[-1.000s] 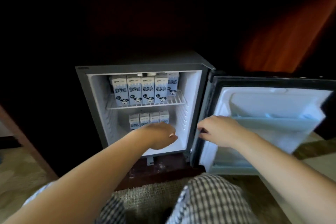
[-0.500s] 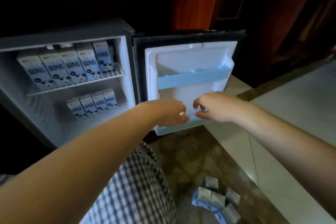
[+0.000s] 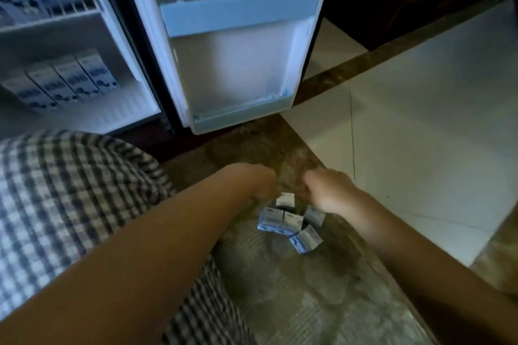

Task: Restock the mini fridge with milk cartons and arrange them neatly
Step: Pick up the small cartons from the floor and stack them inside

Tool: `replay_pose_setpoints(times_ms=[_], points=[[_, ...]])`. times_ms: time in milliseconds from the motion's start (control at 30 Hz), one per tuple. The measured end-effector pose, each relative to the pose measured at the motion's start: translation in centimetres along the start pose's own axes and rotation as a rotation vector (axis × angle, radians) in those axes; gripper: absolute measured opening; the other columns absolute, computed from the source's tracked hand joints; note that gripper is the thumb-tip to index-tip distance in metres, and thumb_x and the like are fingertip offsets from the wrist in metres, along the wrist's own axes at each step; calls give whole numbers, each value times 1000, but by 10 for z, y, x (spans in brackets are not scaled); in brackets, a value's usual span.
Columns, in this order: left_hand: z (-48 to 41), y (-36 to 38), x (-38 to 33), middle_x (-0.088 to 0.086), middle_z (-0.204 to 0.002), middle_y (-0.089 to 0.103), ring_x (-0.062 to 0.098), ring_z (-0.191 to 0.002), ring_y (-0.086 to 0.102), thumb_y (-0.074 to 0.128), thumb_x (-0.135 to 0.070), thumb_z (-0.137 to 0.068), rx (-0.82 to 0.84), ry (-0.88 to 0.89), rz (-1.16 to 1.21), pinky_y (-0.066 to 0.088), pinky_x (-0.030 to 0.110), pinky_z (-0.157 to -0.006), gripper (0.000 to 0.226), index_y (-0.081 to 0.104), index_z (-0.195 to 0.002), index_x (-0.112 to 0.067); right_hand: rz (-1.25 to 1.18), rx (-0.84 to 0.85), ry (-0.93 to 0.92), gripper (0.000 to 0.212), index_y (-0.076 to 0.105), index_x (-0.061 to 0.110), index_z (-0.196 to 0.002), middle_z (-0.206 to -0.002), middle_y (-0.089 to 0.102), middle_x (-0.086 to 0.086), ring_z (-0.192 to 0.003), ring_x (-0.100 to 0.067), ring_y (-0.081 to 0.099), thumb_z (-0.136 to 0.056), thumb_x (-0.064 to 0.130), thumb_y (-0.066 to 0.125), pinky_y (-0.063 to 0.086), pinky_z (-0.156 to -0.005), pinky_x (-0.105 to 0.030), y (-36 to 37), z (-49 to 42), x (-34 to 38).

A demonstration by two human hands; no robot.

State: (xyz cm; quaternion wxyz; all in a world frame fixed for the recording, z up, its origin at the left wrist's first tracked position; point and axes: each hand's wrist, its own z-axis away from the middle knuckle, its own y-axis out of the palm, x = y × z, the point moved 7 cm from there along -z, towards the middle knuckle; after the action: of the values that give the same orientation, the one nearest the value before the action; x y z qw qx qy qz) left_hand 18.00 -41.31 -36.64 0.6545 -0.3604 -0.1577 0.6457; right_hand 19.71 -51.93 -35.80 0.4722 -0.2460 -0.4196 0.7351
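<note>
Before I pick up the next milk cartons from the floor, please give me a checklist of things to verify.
1. Fridge door open: ok.
2. Floor cartons within reach: ok.
3. Left hand empty: cannot tell, blurred.
4. Right hand empty: ok.
5. Floor cartons neatly upright: not ok, jumbled.
6. Free room in front of the lower row: ok.
</note>
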Motion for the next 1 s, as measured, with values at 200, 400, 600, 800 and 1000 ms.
replay_pose_setpoints(times_ms=[200, 400, 600, 800, 1000], points=[[-29, 68, -15, 15, -134, 50, 28, -118, 51, 40, -29, -100, -80, -20, 274, 42, 31, -92, 39, 49, -129, -5, -100, 56, 137, 29, 63, 15, -113, -111, 66, -8, -98, -22, 63, -92, 32, 54, 51, -87, -33, 105, -9, -34], [-42, 126, -27, 13, -137, 46, 27, -123, 46, 41, -29, -99, -31, -45, 316, 41, 36, -101, 39, 46, -132, -8, -235, 56, 315, 42, 53, 18, -128, -125, 60, -6, -112, -22, 59, -90, 38, 56, 50, -93, -35, 167, -4, -49], [-41, 140, -20, 0, -150, 36, 21, -133, 40, 42, -31, -98, -1, -28, 360, 35, 34, -109, 48, 31, -145, -26, -272, 47, 385, 45, 42, 14, -132, -125, 58, -7, -113, -24, 59, -94, 36, 51, 48, -86, -34, 192, -11, -39], [-36, 137, -19, 3, -149, 36, 21, -132, 40, 46, -28, -97, 8, -23, 332, 36, 32, -105, 50, 32, -145, -22, -202, 49, 357, 38, 42, 13, -131, -122, 61, -8, -110, -25, 61, -97, 31, 46, 49, -86, -34, 188, -4, -45], [-29, 117, -16, 8, -145, 39, 24, -129, 42, 59, -25, -91, 3, -22, 293, 40, 34, -105, 53, 40, -139, -14, -142, -49, 237, 43, 43, 15, -132, -119, 63, -5, -102, -22, 64, -95, 37, 48, 52, -80, -34, 156, 19, -45]])
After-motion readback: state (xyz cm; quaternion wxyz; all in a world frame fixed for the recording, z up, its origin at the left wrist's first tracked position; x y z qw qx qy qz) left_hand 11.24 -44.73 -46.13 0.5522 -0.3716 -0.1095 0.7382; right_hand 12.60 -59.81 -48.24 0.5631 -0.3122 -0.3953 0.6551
